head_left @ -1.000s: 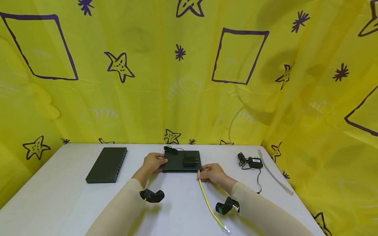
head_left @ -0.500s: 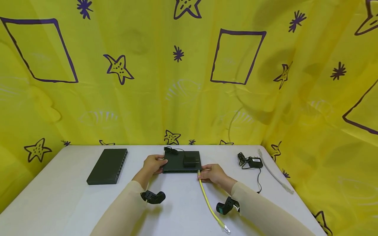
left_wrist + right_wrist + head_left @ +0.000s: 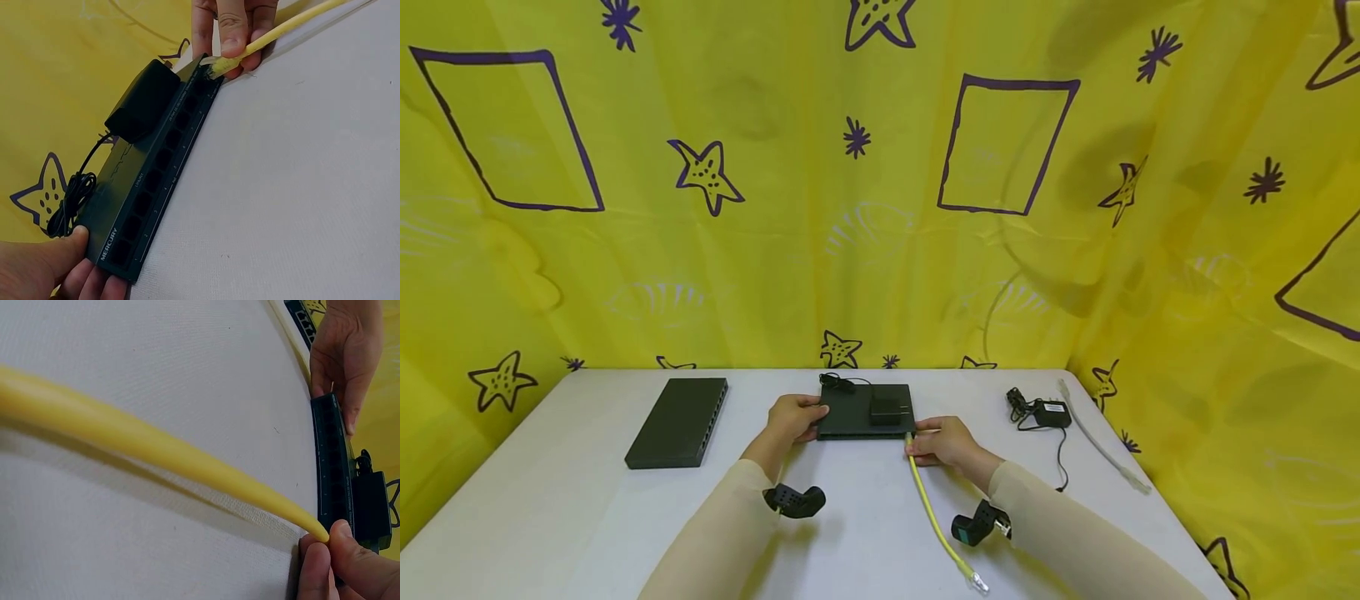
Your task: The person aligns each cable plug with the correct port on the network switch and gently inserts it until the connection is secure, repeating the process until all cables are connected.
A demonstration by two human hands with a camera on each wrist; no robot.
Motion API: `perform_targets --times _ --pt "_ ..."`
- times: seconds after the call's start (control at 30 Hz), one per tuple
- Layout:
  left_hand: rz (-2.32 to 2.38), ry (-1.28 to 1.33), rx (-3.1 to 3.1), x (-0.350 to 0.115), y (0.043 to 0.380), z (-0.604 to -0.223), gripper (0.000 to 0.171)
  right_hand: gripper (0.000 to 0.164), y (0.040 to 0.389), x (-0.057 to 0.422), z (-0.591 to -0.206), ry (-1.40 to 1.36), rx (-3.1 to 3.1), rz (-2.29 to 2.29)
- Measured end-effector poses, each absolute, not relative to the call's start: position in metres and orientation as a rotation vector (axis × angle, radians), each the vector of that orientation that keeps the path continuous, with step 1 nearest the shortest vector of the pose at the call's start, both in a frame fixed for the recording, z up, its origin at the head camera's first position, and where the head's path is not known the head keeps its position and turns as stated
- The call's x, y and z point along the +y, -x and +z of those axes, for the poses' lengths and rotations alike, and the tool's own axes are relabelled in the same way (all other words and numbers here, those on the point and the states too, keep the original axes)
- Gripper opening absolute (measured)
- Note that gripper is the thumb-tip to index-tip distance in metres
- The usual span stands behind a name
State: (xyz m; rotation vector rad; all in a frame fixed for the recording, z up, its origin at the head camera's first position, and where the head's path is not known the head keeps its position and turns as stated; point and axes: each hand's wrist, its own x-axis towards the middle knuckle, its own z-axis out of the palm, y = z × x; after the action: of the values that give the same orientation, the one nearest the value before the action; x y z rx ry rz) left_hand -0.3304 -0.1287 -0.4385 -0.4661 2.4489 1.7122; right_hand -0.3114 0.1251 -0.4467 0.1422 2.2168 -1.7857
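Note:
A black network switch [image 3: 134, 181] with a row of ports along its front edge lies at the middle of the table. My left hand [image 3: 794, 418] grips its left end, thumb on top and fingers beneath. On the switch rests a black power adapter [image 3: 889, 408] with its bundled cord [image 3: 74, 199]. At the right end my right hand [image 3: 946, 442] pinches the yellow network cable [image 3: 181, 459] close to its plug [image 3: 220, 66], which sits at the last port. From there the cable runs toward the front, its loose clear plug [image 3: 978, 582] lying near the table's front.
A second black switch [image 3: 677, 421] lies at the left of the white table [image 3: 565, 500]. To the right are another power adapter [image 3: 1051, 413] with its cord and a grey network cable [image 3: 1101, 442] near the table's edge. A yellow patterned curtain [image 3: 775, 250] hangs behind.
The head view has shifted slightly. Both hands keep the same hold on the switch and the yellow cable, with no other clear movement.

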Motion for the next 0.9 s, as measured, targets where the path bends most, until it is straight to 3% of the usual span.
perform_targets --times 0.9 --pt "1.719 0.51 2.422 -0.13 0.3356 -0.4451 0.041 0.046 0.309 0.1206 -0.4401 -0.185 2.371 -1.643"
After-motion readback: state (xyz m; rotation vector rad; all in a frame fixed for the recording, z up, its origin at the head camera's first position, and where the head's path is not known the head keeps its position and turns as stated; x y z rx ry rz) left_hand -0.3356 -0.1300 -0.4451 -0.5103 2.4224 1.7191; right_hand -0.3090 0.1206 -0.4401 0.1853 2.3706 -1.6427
